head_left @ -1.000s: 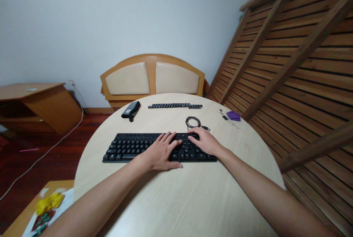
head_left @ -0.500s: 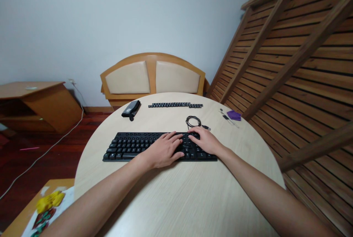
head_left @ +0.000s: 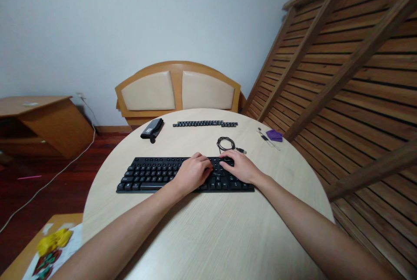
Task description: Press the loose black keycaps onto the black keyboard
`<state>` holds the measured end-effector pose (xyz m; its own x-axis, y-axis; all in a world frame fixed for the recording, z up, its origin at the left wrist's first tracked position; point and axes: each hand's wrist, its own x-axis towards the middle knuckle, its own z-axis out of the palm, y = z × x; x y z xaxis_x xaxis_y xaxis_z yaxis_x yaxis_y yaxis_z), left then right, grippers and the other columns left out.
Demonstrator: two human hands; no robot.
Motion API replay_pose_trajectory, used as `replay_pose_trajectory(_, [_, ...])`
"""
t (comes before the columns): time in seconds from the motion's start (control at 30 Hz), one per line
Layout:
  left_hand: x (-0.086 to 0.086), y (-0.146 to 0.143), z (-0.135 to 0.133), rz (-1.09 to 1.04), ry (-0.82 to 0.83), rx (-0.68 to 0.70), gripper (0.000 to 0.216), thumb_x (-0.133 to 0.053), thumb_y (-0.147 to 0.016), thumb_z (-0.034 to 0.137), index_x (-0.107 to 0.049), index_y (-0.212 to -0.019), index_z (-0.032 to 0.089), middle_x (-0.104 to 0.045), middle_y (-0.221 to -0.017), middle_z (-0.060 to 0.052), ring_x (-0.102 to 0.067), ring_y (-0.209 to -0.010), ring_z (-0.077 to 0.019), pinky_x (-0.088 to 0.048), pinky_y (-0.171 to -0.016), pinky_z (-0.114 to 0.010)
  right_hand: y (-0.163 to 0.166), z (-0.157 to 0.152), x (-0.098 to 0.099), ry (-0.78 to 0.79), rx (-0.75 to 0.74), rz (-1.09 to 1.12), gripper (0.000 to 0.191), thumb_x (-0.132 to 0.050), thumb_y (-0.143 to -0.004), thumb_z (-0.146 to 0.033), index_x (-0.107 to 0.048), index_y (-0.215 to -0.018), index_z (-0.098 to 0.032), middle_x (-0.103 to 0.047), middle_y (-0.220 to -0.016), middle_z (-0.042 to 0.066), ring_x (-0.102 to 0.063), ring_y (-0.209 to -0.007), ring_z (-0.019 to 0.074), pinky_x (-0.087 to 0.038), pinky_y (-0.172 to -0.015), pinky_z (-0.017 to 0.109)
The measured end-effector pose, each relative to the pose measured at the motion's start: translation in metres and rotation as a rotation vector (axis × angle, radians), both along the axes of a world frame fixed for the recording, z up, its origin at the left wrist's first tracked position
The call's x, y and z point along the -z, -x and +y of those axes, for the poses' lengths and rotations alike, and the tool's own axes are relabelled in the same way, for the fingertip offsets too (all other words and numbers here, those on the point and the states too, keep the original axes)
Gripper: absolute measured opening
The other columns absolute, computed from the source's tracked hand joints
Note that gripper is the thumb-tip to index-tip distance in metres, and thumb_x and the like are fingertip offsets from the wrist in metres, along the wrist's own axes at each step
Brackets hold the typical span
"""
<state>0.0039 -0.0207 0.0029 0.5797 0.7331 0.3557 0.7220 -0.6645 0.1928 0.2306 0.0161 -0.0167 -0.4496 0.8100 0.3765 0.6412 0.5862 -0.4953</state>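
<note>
Left hand [head_left: 193, 172] curled over keyboard [head_left: 148, 174], lower centre of frame — fingertips hidden, can't tell if pinching. Right hand [head_left: 239, 166] loosely spread on its right end, likely steadying. Beyond, cable [head_left: 225, 138] coiled, seemingly clear of work; keycaps [head_left: 199, 123] rowed mid-frame, presumably for order.

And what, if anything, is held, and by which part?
Unclear: the left hand is curled over the keyboard, any hold hidden; the right hand lies on the keyboard's right end, no grip visible.
</note>
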Motion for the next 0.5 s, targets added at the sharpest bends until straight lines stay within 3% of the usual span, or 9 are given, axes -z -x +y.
replay_pose_trajectory(0.5, [0.0008, 0.005, 0.0076, -0.172, 0.249, -0.032, 0.009, -0.066, -0.088, 0.02, -0.074, -0.088, 0.019, -0.076, -0.093, -0.004, -0.068, -0.088, -0.0206, -0.052, -0.083, -0.03, 0.0026, -0.0036, 0.0004, -0.017, -0.014, -0.036, 0.021, -0.064, -0.088, -0.032, -0.067, -0.106, -0.021, -0.07, -0.111, 0.007, -0.064, -0.102, 0.024, -0.047, -0.095, 0.04])
